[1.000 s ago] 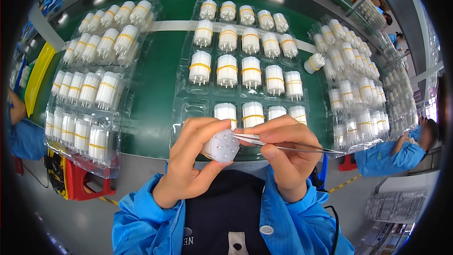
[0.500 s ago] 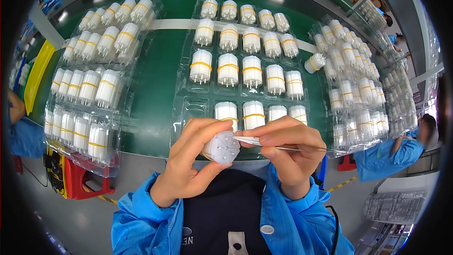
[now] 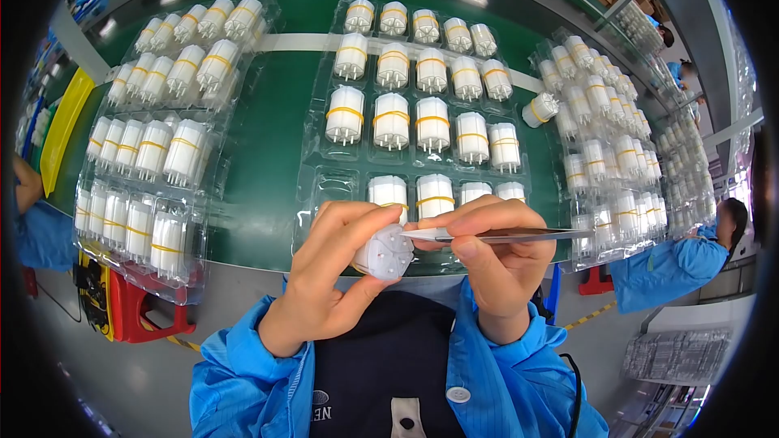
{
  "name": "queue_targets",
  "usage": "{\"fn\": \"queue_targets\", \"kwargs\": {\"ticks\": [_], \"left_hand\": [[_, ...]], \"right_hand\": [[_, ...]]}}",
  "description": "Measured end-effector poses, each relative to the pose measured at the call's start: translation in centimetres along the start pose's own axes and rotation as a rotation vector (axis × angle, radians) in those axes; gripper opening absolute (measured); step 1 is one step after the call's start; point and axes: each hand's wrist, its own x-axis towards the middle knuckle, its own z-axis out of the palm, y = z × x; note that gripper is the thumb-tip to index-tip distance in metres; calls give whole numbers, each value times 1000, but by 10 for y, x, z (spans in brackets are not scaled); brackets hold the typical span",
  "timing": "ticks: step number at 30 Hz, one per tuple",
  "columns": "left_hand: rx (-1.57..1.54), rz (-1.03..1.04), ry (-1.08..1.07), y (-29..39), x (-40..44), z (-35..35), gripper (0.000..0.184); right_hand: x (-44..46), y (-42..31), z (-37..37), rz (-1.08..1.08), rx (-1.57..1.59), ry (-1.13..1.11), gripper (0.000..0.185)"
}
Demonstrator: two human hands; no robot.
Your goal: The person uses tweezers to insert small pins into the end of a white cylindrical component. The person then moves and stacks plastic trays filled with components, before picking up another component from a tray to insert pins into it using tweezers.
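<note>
Near the table's front edge, my left hand point(image 3: 329, 276) is closed around a white cylindrical plastic part point(image 3: 385, 253), its end face with small holes and ribs turned toward me. My right hand point(image 3: 497, 251) pinches a pair of slim metal tweezers point(image 3: 527, 235) between thumb and fingers. Their pale pointed tip reaches the top right of the part's end face; whether it touches cannot be made out. Just beyond my hands, similar white cylinders with yellow bands point(image 3: 436, 197) sit in a clear plastic tray point(image 3: 334, 186).
More filled clear trays stand at left point(image 3: 213, 126) and right point(image 3: 568, 243) on the green table point(image 3: 260, 130). One banded cylinder point(image 3: 540, 109) lies tilted beside the middle tray. A red stool point(image 3: 138, 308) is below left. A person in blue point(image 3: 677, 268) is at right.
The tweezers have turned in my right hand, so their broad metal side now shows. The white part has tilted slightly in my left hand.
</note>
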Motion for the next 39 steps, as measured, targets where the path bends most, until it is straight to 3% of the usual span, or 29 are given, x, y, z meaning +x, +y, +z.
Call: {"fn": "queue_targets", "kwargs": {"ticks": [11,13,16,31,33,39], "left_hand": [[123,44,-1,-5,2,-3,59],[125,31,-13,-5,1,-4,57],[66,-9,8,-4,-1,-3,58],[19,-22,-20,-7,-2,-1,57],[-15,-1,100,-8,-1,5,57],[-4,2,90,-7,-1,3,57]], "right_hand": [[5,0,-1,-17,-387,-142,14],[4,8,-1,5,-10,-52,15],[-3,8,5,18,70,24,15],[-5,10,3,-7,20,-3,15],[-5,11,1,-1,6,-8,15],[-4,12,3,-23,32,8,15]]}}
